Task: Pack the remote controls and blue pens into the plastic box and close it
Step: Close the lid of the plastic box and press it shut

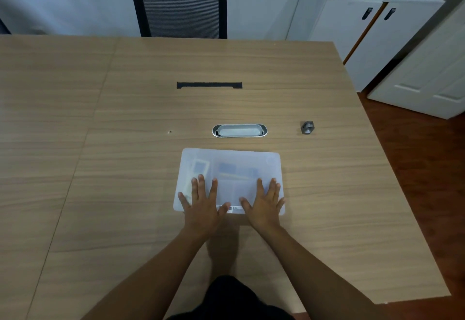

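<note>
A translucent plastic box (234,161) lies on the wooden table in front of me with its lid on. Through the lid I see faint shapes: a pale remote control (200,167) at the left and blurred blue items (227,168) near the middle. My left hand (202,202) rests flat on the lid's near left part, fingers spread. My right hand (264,202) lies flat on the near right part, fingers spread too. Neither hand grips anything. A barcode label (235,209) shows between the hands.
A metal cable grommet (239,130) is set in the table just beyond the box. A small grey object (307,127) stands to the right. A black slot (209,85) lies farther back. A black mesh chair (180,5) and white cabinets (372,25) stand beyond the table.
</note>
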